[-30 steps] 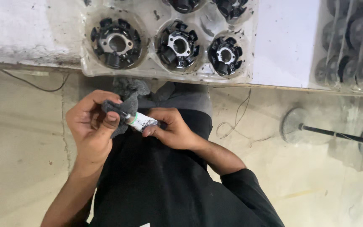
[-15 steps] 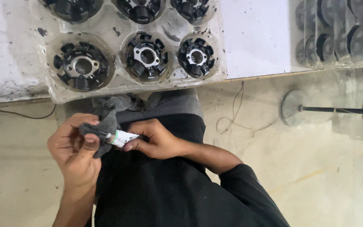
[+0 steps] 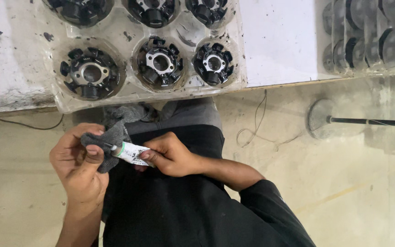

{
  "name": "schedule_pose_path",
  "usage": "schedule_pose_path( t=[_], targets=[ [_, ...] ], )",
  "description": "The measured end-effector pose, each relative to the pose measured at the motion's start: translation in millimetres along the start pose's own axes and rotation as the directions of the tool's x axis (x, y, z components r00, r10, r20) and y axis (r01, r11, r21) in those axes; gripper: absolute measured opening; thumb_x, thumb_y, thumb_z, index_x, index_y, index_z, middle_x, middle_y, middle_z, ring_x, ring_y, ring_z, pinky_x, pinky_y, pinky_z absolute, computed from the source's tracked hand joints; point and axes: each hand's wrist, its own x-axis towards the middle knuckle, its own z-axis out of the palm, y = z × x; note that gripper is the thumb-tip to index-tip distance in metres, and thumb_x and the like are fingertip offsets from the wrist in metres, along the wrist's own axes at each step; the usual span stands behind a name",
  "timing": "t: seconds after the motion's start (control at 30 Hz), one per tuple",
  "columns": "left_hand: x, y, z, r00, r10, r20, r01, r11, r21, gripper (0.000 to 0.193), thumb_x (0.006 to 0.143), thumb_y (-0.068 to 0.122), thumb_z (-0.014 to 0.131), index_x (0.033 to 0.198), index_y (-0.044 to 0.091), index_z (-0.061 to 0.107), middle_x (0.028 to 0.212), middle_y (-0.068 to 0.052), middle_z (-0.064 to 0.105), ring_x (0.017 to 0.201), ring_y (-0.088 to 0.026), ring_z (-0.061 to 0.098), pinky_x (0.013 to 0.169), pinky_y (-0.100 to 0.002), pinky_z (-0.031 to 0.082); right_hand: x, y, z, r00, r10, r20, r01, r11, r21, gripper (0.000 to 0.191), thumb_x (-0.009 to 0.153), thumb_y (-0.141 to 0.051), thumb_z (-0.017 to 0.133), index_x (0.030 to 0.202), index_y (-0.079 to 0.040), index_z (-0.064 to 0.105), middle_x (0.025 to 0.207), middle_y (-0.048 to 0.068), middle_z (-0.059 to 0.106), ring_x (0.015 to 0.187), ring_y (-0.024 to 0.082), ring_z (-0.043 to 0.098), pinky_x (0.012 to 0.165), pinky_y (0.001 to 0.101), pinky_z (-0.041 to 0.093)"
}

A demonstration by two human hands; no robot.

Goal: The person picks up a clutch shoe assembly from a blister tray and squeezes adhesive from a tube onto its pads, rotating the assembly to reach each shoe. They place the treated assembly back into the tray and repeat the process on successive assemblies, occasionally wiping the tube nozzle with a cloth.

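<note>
the left hand grips a grey cloth, fingers folded around it in front of the lap. the right hand pinches a small white tube, its tip seemingly touching the cloth, though that spot is hard to see. farther off, a clear tray of black round metal parts sits on the white surface.

A clear plastic tray of black round parts sits on the white bench; a fan stand lies right.
</note>
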Motion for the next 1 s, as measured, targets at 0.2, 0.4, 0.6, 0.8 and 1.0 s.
schedule_pose_path(
  t=[0.2,0.4,0.6,0.8,1.0],
  targets=[
    [0.8,-1.3,1.1,1.000,0.021,0.010,-0.021,1.000,0.007,0.039,0.103,0.027,0.082,0.113,-0.007,0.065,0.114,-0.014,0.067,0.101,-0.013,0.059,0.097,-0.023,0.045,2.7,-5.3,-8.5,0.991,-0.126,0.050,0.132,0.980,-0.146,0.030,0.112,-0.023,0.049,0.102,-0.003,0.069,0.080,0.011,0.063,0.074,0.027,0.065,0.071,0.0387,0.051],
    [1.2,0.3,8.1,1.000,-0.002,0.028,0.001,1.000,0.010,0.039,0.102,0.028,0.083,0.110,-0.005,0.065,0.112,-0.011,0.067,0.101,-0.013,0.060,0.094,-0.022,0.045,-0.1,-4.0,-0.4,0.992,-0.084,-0.092,0.079,0.995,-0.057,0.026,0.111,-0.022,0.056,0.095,-0.005,0.069,0.083,0.008,0.070,0.077,0.021,0.070,0.071,0.0332,0.052],
    [4.2,-0.3,7.6,0.999,-0.022,0.025,0.022,1.000,0.018,0.037,0.102,0.029,0.083,0.109,-0.004,0.066,0.110,-0.008,0.067,0.099,-0.011,0.060,0.091,-0.021,0.045,-2.9,4.1,-1.4,0.992,0.127,0.021,-0.129,0.978,0.161,0.016,0.106,-0.012,0.066,0.105,0.000,0.076,0.093,0.007,0.076,0.083,0.010,0.068,0.074,0.0266,0.053],
    [7.5,3.1,5.0,0.993,-0.120,0.021,0.121,0.991,-0.048,0.036,0.099,0.027,0.083,0.114,-0.002,0.067,0.108,-0.006,0.067,0.095,-0.008,0.060,0.086,-0.020,0.045,-2.4,7.5,-23.9,0.895,0.233,0.381,-0.412,0.758,0.505,0.021,0.102,-0.010,0.069,0.118,0.003,0.069,0.109,0.009,0.076,0.090,0.012,0.072,0.084,0.0268,0.060],
    [6.6,2.7,9.2,0.993,-0.096,0.074,0.098,0.995,-0.032,0.032,0.100,0.024,0.081,0.113,-0.001,0.066,0.107,-0.005,0.067,0.094,-0.007,0.061,0.087,-0.020,0.047,-8.5,23.9,-16.5,0.912,0.243,0.329,-0.377,0.812,0.445,0.015,0.104,-0.012,0.069,0.100,0.002,0.070,0.092,0.007,0.075,0.076,0.010,0.067,0.072,0.0251,0.056]
  ],
)
